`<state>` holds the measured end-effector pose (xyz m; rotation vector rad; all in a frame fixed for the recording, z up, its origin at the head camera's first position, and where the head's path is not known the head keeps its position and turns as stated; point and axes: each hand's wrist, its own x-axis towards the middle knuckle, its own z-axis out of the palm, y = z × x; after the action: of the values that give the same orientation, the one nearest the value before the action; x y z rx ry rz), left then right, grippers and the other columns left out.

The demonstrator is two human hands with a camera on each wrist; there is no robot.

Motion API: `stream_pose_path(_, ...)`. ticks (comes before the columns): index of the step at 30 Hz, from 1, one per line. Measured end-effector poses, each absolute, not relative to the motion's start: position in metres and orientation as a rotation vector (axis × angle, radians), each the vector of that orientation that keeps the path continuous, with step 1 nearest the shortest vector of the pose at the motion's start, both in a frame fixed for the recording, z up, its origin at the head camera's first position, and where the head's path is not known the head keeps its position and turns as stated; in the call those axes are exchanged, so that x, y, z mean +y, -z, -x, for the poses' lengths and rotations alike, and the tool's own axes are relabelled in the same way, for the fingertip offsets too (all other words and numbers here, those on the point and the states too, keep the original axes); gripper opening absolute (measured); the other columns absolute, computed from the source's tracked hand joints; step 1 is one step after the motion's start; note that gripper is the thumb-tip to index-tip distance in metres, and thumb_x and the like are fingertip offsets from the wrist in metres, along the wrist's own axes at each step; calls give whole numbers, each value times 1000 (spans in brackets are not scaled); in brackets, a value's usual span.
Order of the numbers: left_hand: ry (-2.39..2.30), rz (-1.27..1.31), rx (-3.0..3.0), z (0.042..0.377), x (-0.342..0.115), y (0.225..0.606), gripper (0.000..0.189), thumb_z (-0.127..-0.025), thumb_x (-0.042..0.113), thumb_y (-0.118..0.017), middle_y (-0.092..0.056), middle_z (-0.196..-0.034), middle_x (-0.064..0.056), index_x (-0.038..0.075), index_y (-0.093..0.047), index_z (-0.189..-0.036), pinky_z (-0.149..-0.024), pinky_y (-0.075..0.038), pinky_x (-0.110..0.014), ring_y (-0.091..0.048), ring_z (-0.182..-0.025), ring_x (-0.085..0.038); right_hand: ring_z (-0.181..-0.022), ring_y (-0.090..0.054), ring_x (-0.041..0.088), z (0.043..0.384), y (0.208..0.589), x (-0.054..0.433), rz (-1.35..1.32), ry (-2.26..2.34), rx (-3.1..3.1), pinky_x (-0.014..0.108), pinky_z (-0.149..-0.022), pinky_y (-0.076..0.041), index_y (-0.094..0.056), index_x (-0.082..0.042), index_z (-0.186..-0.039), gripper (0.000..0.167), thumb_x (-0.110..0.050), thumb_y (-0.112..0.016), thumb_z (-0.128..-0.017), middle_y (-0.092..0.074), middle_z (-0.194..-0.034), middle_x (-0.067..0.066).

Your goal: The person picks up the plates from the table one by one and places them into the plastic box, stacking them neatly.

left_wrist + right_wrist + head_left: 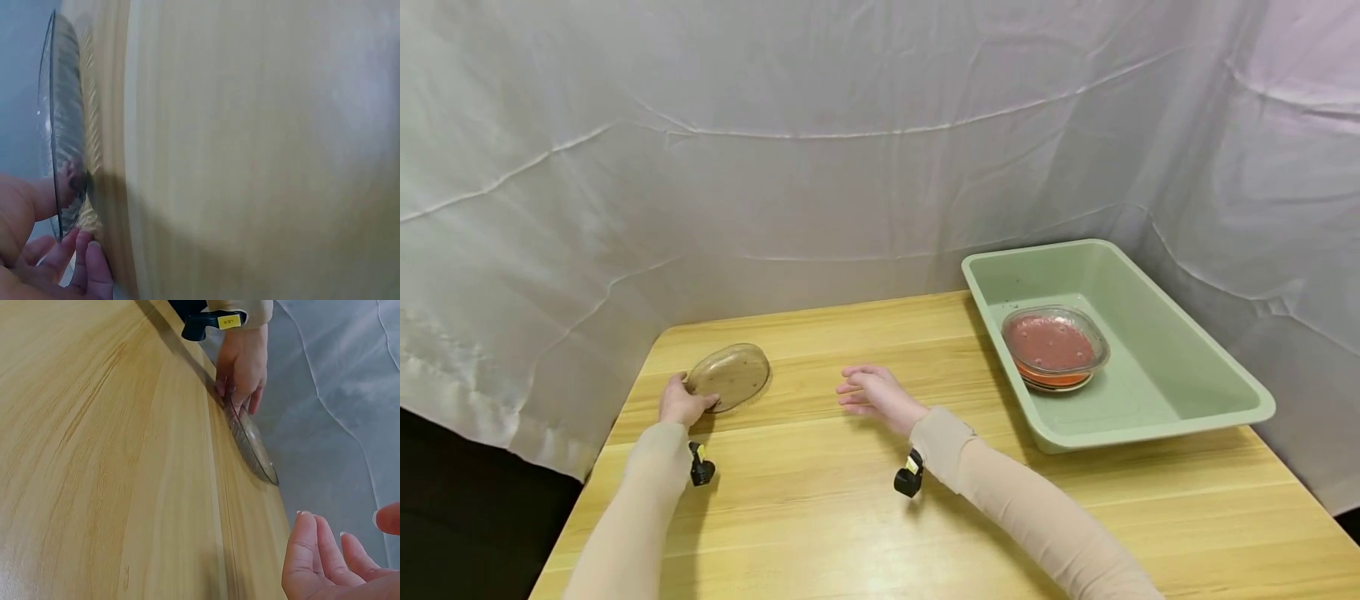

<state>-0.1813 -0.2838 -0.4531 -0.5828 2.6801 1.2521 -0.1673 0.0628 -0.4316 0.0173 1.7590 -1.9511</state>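
My left hand (681, 405) grips the near left rim of a clear, brownish oval glass dish (732, 377) at the left of the table. In the left wrist view the thumb lies on the inner side of the glass dish (65, 119) and the fingers curl under its rim. The dish is tilted, close over the wood. My right hand (880, 395) hovers above the middle of the table with its fingers loosely extended and nothing in them. The right wrist view shows those fingers (306, 550) apart from the dish.
A pale green rectangular tub (1157, 367) stands at the right of the table (820, 500). Inside it, a clear glass dish (1093, 329) with a reddish look sits on top of stacked orange-edged plates (1052, 382). Grey-white curtain (820, 192) hangs behind and beside the table.
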Motion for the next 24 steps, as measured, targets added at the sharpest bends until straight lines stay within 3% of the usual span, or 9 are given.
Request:
stream_pose_path(9,-1322,392,2575,187,-268,452,83,-98,10,-63,-27,-159,-33,-8,-8,-158,-124,-27,-58,-27,-148,-48,-121,-63,38,168,433,65,-27,1961,1740,42,-108,-54,-48,3,-140,40,-14,-45,-104,-59,-135,27)
stream_pose_path(16,-1308,354,2602,187,-263,455,60,-99,6,-59,-50,-141,-35,-13,-32,-150,-112,-45,-52,-49,-132,-47,-117,-64,35,167,434,65,-10,1949,1736,42,-108,-54,-48,4,-140,40,-12,-43,-104,-59,-135,27)
stream_pose_path(24,-1280,331,2616,188,-261,454,51,-101,5,-54,-51,-141,-37,-14,-38,-145,-100,-51,-42,-52,-131,-46,-112,-66,29,165,433,63,-48,1954,1702,40,-106,-55,-49,2,-139,39,-13,-45,-103,-59,-136,26)
